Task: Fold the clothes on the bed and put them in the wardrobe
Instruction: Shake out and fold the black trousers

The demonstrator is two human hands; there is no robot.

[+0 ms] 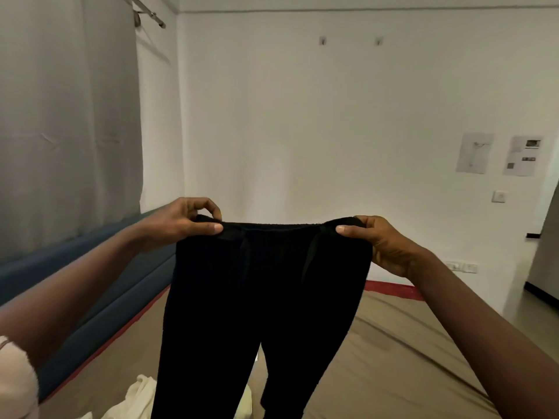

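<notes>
Standing over the tan bed (393, 358). Holding black trousers (266, 297) up in the air above it, legs dangling, probably to shake them straight before folding. Pinching one waistband corner each with left hand (181, 222) and right hand (381, 243), thumbs in front. Also spotting a cream garment (139, 397) waiting underneath.

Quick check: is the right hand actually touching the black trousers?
Touching. The head view shows the right hand pinching the waistband corner of the black trousers, thumb on the near side.
</notes>
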